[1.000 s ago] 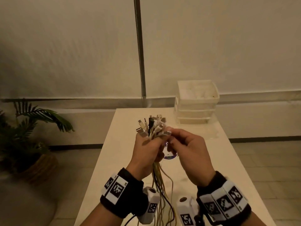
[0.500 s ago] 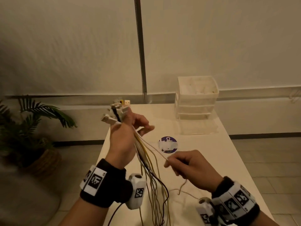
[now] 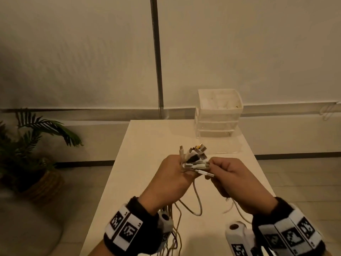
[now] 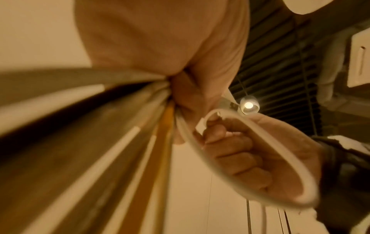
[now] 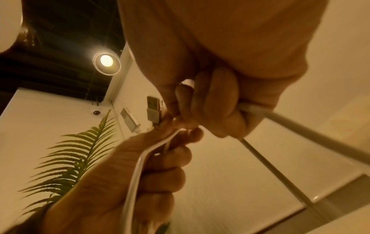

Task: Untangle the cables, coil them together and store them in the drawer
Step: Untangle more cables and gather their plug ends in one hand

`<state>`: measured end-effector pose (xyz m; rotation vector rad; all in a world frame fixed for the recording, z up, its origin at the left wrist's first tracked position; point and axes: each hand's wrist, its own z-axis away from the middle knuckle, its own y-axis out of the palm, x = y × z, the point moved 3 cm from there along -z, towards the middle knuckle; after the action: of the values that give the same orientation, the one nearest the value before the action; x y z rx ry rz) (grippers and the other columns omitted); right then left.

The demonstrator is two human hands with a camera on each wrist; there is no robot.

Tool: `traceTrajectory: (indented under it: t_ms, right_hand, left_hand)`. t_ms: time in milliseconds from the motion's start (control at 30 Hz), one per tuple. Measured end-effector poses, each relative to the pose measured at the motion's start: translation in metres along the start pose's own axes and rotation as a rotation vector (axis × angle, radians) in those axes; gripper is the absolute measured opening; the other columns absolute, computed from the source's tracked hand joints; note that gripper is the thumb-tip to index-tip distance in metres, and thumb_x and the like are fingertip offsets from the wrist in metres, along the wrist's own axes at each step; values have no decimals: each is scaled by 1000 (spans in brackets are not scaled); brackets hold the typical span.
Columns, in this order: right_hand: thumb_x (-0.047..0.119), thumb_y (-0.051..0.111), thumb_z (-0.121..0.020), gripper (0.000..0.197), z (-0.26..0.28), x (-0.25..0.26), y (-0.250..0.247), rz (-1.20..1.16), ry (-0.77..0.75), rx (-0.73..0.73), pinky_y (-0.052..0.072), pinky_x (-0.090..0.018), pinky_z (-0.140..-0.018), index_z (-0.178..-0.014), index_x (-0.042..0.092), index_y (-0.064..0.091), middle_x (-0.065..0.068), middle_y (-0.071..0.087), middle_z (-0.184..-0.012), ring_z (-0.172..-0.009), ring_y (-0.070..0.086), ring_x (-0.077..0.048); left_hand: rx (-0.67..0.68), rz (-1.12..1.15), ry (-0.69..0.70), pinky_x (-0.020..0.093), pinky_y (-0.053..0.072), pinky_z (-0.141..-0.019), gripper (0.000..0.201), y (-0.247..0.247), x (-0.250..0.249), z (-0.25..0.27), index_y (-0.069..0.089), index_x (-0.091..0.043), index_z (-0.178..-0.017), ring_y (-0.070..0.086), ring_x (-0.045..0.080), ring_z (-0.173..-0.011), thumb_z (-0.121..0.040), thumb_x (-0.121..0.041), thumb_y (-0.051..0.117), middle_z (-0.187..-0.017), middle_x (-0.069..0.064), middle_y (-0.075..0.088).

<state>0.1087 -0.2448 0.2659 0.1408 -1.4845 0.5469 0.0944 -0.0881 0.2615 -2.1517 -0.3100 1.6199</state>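
My left hand (image 3: 173,174) grips a bundle of cables (image 3: 193,157) just below their plugs, which stick up in a fan of white, black and yellow ends. The cords (image 3: 174,235) hang down from the fist past the wrist. My right hand (image 3: 224,172) is right beside it and pinches a white cable plug (image 3: 205,174) against the bundle. A white loop (image 3: 197,206) sags between the two hands. In the left wrist view the cords (image 4: 120,158) stream from my fist and the white loop (image 4: 280,150) curves around the right hand. The right wrist view shows USB plugs (image 5: 154,109) above my fingers.
A white stacked drawer unit (image 3: 218,115) stands at the far right of the pale table (image 3: 144,145), its top tray open. A clear sheet (image 3: 227,145) lies in front of it. A potted palm (image 3: 31,148) stands on the floor at the left.
Half a second ago my right hand was low and apart, drawing a white cable out. It has risen and brought that cable's end to the bundle, which my left hand moved back to the centre.
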Motion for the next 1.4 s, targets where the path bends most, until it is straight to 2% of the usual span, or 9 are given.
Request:
traceTrajectory:
  t_ms: [167,367,567,767,900,1033,1167,1300,1400]
  right_hand:
    - [16,49,-96,36,3,0,2,-51,43,60,22,-24,-44,-62,16,61,-2,37,-53,-44,27,-9]
    - [15,47,-98,26,7,-1,3,-61,25,157,27,-19,-43,-86,1,66,-5,48,-58,-44,33,-8]
    - [17,47,-99,27,12,-4,-5,31,1,165,28,-18,-45,-85,8,68,0,47,-55,-47,33,-8]
    - [23,49,-97,27,21,-11,-19,187,20,174,28,-21,-47,-79,13,67,2,43,-54,-48,33,-9]
    - [19,46,-99,30,17,-26,-13,110,77,140,23,-23,-45,-77,9,64,0,37,-52,-46,27,-10]
    - [18,42,-101,29,1,-26,2,-229,167,181,16,-19,-40,-80,7,58,0,35,-51,-42,21,-10]
    - [17,46,-96,27,-9,-18,14,-572,197,343,9,-19,-39,-70,9,51,1,30,-52,-42,17,-8]
    - [21,50,-92,22,-9,-16,21,-710,180,418,12,-19,-38,-75,9,56,1,34,-54,-40,20,-6]
    - [17,45,-97,19,-9,-15,23,-740,140,413,23,-15,-35,-93,3,57,-2,39,-58,-39,25,-5]
  left_hand:
    - [65,-85,-22,20,41,-58,18,-5,-1,3,70,-22,-80,54,3,-60,-92,-14,61,-67,-9,64]
    - [-150,-121,-101,31,53,-70,20,-30,6,7,77,-27,-87,67,6,-77,-92,-13,63,-83,-7,74]
    - [-472,-78,-194,18,39,-51,26,-66,15,11,74,-19,-76,56,-4,-57,-94,-10,58,-74,-18,67]
    - [-811,-36,-278,33,43,-53,30,-99,38,22,68,-27,-74,55,28,-61,-94,-8,56,-75,12,67]
    - [-666,-204,-314,18,35,-49,20,-86,23,21,62,-27,-79,52,12,-59,-97,-20,58,-73,1,62]
    - [-437,-236,-25,7,43,-55,29,-50,-6,16,72,-35,-88,62,-9,-66,-90,-7,65,-70,-22,66]
    - [-81,-307,21,29,49,-63,24,-10,-7,9,67,-26,-82,63,12,-72,-89,-5,58,-78,-8,70]
    - [-138,-345,9,20,45,-61,25,-17,-7,7,70,-19,-88,60,7,-71,-86,-1,52,-76,-9,68]
    - [-272,-352,66,3,37,-58,31,-32,-17,8,72,-18,-88,57,-11,-69,-84,4,51,-67,-23,57]
